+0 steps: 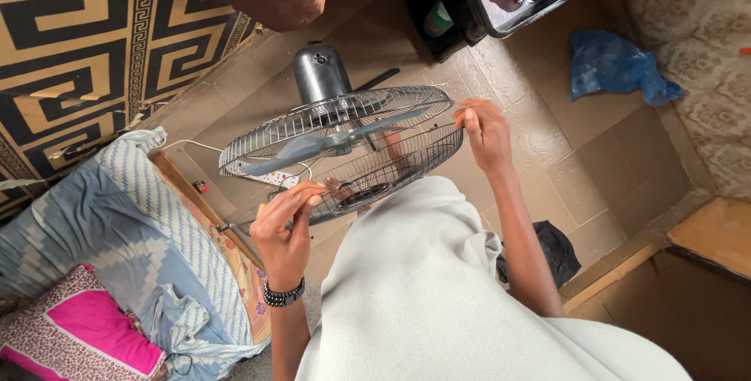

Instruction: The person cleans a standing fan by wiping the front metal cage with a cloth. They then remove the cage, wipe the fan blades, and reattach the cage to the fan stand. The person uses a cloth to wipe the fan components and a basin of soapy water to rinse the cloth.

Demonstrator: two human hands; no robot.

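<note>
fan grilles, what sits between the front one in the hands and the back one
In the head view, the grey fan blades lie between the front grille, held at its rim by the left hand and right hand, and the rear grille.

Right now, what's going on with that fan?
A person is working on an electric fan with both hands. The left hand and the right hand each grip the rim of the front wire guard, which sits tilted away from the rear guard, leaving the grey blades exposed between them. The dark motor housing points toward the tiled floor. A blue plastic bag lies nearby.
</note>
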